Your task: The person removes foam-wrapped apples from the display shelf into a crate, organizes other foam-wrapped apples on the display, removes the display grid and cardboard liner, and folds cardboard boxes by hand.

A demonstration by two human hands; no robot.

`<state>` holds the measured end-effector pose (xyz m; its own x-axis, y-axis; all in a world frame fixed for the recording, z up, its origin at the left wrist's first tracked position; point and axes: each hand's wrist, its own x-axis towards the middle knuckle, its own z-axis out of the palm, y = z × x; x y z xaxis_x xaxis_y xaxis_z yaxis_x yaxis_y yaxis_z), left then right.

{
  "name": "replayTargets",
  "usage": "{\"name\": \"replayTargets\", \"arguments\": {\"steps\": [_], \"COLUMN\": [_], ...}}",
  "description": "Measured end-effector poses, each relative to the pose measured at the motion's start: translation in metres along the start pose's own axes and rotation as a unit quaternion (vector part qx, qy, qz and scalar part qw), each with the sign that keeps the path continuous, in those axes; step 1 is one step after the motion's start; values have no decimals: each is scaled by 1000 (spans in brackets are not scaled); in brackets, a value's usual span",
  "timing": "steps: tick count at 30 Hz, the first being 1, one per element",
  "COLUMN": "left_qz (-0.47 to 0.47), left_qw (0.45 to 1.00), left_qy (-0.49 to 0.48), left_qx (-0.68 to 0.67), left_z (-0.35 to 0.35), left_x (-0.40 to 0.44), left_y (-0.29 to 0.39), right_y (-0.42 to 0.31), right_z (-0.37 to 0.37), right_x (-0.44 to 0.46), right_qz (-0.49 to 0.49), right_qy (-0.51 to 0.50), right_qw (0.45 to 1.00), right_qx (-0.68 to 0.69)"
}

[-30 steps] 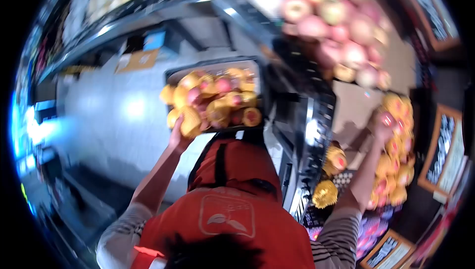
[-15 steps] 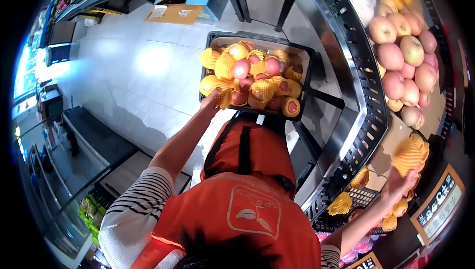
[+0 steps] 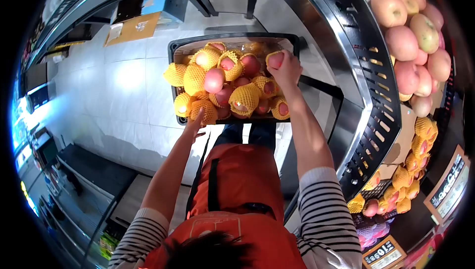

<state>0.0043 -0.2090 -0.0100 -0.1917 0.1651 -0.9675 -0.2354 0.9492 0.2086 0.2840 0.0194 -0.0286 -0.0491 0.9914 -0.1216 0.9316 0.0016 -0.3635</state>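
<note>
A black crate (image 3: 232, 35) full of apples in yellow foam nets stands in front of me. My right hand (image 3: 287, 70) is at its far right corner, fingers closed around a reddish apple (image 3: 275, 60) with yellow netting about it. At the near left corner is my left hand (image 3: 194, 124), its visible fingers apart and one resting against a netted apple (image 3: 204, 112). Part of that hand is hard to make out against the crate edge. Near the middle lie a pink apple (image 3: 214, 80) and a large netted apple (image 3: 244, 99).
On my right runs a display stand with a black slotted edge (image 3: 373, 96). It bears bare apples (image 3: 406, 43), netted apples (image 3: 403, 176) and price signs (image 3: 448, 190). A flattened cardboard piece (image 3: 132, 29) and blue box (image 3: 166, 2) are beyond the crate.
My right hand has come from the netted apples on the display to the crate and closed on an apple there. My left hand's fingers have loosened at the near left corner.
</note>
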Motion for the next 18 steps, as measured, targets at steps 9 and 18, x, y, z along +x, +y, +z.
{"name": "replayTargets", "arguments": {"steps": [9, 18], "left_qz": [19, -96], "left_qw": [998, 982], "left_qy": [-58, -151], "left_qx": [10, -59], "left_z": [-12, -35], "left_x": [45, 46], "left_y": [-22, 5], "right_y": [3, -3], "right_z": [41, 6], "right_x": [-8, -73], "right_qz": [53, 25], "right_qy": [-161, 3], "right_qw": [985, 962], "right_qx": [-38, 272]}}
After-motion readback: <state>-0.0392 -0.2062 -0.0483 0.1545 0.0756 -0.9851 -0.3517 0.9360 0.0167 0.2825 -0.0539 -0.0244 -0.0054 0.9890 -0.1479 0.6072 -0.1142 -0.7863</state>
